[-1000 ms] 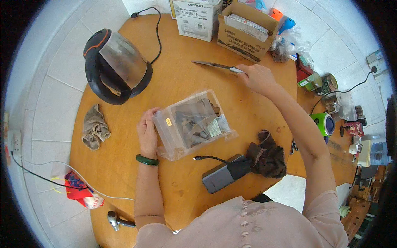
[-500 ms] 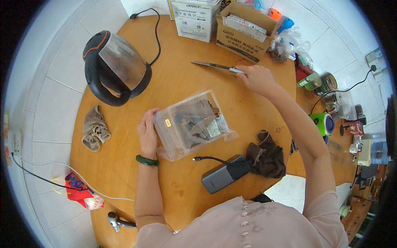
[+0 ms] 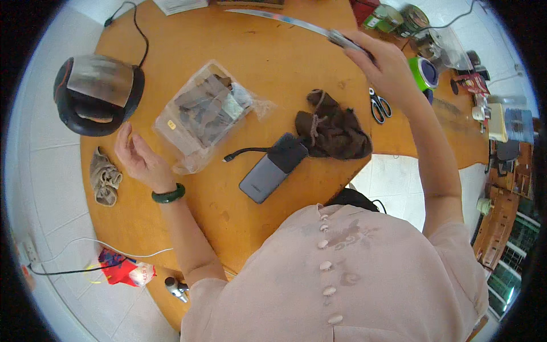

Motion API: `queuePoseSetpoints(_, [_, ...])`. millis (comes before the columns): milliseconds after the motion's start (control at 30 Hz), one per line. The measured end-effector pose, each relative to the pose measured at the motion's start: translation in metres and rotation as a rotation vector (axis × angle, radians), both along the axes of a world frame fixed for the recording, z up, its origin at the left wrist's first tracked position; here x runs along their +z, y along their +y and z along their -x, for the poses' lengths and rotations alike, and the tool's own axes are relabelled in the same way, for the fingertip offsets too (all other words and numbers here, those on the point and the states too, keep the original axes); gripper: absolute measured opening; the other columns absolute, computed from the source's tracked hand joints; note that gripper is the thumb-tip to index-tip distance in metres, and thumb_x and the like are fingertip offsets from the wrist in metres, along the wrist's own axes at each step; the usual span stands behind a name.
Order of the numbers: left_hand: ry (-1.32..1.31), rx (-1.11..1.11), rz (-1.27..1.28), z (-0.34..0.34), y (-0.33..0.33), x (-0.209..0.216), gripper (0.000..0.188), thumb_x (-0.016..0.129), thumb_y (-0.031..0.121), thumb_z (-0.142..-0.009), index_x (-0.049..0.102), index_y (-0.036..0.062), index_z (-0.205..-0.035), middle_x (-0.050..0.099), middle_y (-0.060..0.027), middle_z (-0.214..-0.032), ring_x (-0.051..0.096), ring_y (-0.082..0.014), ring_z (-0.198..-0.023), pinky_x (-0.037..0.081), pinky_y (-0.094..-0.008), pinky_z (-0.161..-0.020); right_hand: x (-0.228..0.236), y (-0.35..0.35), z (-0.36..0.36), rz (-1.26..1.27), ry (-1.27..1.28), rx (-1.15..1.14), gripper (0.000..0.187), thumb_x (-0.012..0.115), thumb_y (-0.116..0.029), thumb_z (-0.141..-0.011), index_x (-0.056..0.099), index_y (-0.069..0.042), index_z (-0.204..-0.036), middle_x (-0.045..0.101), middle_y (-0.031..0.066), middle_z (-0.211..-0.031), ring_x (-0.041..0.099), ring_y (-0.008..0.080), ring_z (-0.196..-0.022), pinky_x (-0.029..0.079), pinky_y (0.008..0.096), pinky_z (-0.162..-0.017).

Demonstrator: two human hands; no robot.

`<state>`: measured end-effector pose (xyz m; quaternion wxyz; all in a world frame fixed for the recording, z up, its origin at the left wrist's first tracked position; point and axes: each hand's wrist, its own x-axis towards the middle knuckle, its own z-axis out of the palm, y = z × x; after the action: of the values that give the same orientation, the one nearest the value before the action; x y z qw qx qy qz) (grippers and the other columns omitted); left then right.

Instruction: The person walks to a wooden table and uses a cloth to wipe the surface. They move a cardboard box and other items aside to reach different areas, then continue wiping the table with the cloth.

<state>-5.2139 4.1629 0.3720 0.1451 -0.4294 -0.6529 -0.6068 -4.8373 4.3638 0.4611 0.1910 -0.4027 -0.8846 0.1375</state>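
My right hand (image 3: pixel 383 64) grips the handle of a long knife (image 3: pixel 285 21), its blade lying flat over the far side of the round wooden table (image 3: pixel 273 74) and pointing left. My left hand (image 3: pixel 139 161) rests palm-up and open on the table, a green bangle on its wrist. It lies just left of a clear plastic bag (image 3: pixel 205 114) filled with dark dried pieces and is apart from it.
An electric kettle (image 3: pixel 97 94) stands at the left with its cord running back. A grey power bank (image 3: pixel 272 169), a dark cloth pouch (image 3: pixel 333 126), scissors (image 3: pixel 379 105) and a crumpled rag (image 3: pixel 104 179) lie on the table. Jars and clutter sit at the far right.
My left hand has let go of the plastic bag and turned palm-up beside it. My right hand still holds the knife. My head has moved, so the boxes left the view.
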Motion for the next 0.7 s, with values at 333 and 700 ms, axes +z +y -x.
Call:
queuePoseSetpoints(333, [0.585,-1.063,0.662,-0.195,0.004,0.069,0.052,0.074,0.017,-0.078,0.058,0.0116,-0.127,0.053,-0.0147,-0.127,0.05,-0.0363,-0.119,0.045,-0.049,-0.096,-0.003,-0.133,-0.139,0.279,0.316,-0.39,0.03,0.057,-0.013,-0.096,0.06,0.0,-0.123,0.055,0.0031,-0.083,0.047,0.011,-0.074,0.041,0.0253,-0.067])
queuePoseSetpoints(700, [0.598,-1.063,1.096,-0.274,0.092,0.038,0.038,0.064,0.006,-0.078,0.063,0.0107,-0.115,0.059,-0.0175,-0.12,0.058,-0.037,-0.109,0.05,-0.0456,-0.088,0.003,-0.133,-0.231,0.251,0.473,-0.271,0.032,0.057,-0.01,-0.094,0.06,0.001,-0.124,0.061,0.0053,-0.095,0.053,0.0126,-0.084,0.043,0.027,-0.076])
